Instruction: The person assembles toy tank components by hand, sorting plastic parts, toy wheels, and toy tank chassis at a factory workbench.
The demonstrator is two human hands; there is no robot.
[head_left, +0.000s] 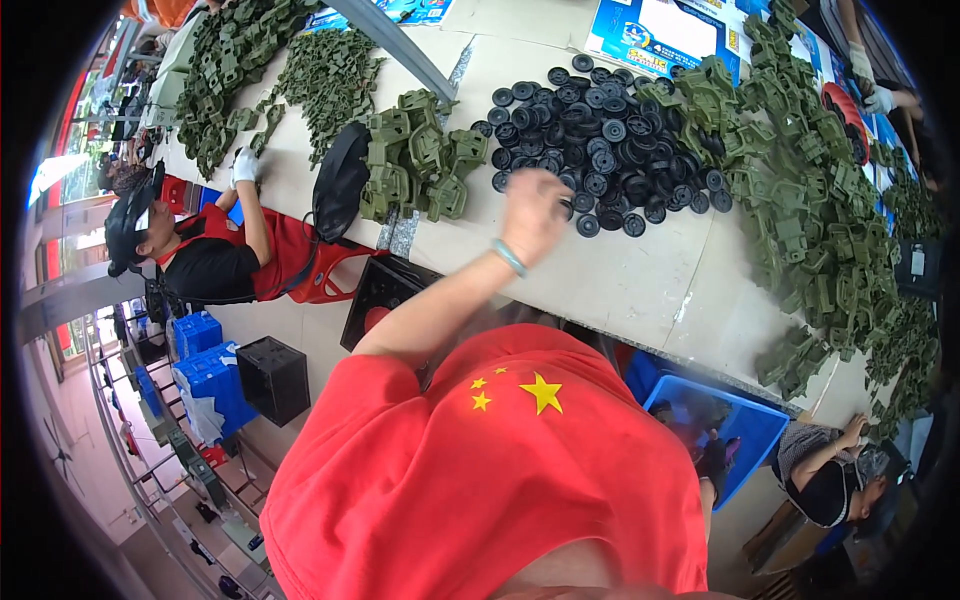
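Note:
My left hand, with a pale green bangle at its wrist, is over the near left edge of a heap of small black toy wheels. Its fingers are curled in, slightly smeared, and a black wheel shows at the fingertips. At the right side of my red shirt, only a sliver of my right arm shows, beside a blue crate. A dark, blurred shape lies there, and the fingers of my right hand cannot be made out. Olive-green plastic toy vehicle parts are piled left of the wheels.
More green parts spread along the right of the pale table. A metal post crosses the far side. To the left, a co-worker in a white glove handles green parts. Another person sits at the lower right.

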